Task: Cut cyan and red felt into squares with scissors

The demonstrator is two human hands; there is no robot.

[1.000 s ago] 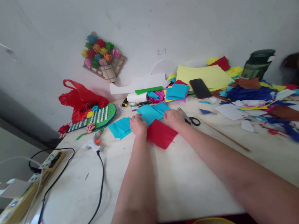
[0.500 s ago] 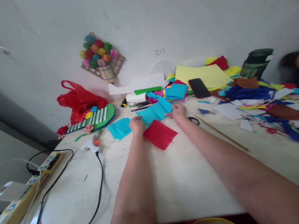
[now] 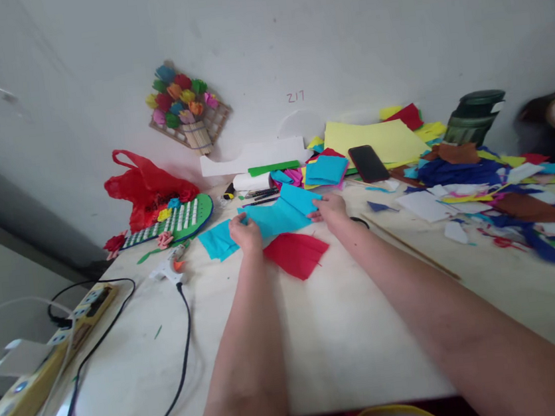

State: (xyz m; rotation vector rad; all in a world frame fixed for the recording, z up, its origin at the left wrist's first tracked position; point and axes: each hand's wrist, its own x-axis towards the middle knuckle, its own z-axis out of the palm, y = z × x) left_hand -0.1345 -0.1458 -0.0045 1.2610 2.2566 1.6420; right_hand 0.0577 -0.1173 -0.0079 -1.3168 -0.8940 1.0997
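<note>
A creased strip of light blue paper [image 3: 281, 217] stretches between my two hands over the table. My left hand [image 3: 247, 231] pinches its left end, and my right hand [image 3: 328, 211] grips its right end with the fingers closed on the edge. Just left of my left hand lies another folded piece of blue paper [image 3: 218, 241] on the tabletop. A piece of red paper [image 3: 297, 254] lies in front of the strip, between my forearms. Partly hidden behind my right hand is the black handle of a pair of scissors [image 3: 361, 222].
A white glue gun [image 3: 167, 270] with a black cord lies at the left, near a power strip [image 3: 77, 324]. To the right are a thin wooden stick [image 3: 412, 247] and a heap of paper scraps [image 3: 522, 200]. Behind stand a phone [image 3: 369, 163] and a dark green bottle [image 3: 476, 117].
The blue strip has been spread wider and flatter. My left hand has shifted slightly left, and the red paper's back edge is now more covered or curved.
</note>
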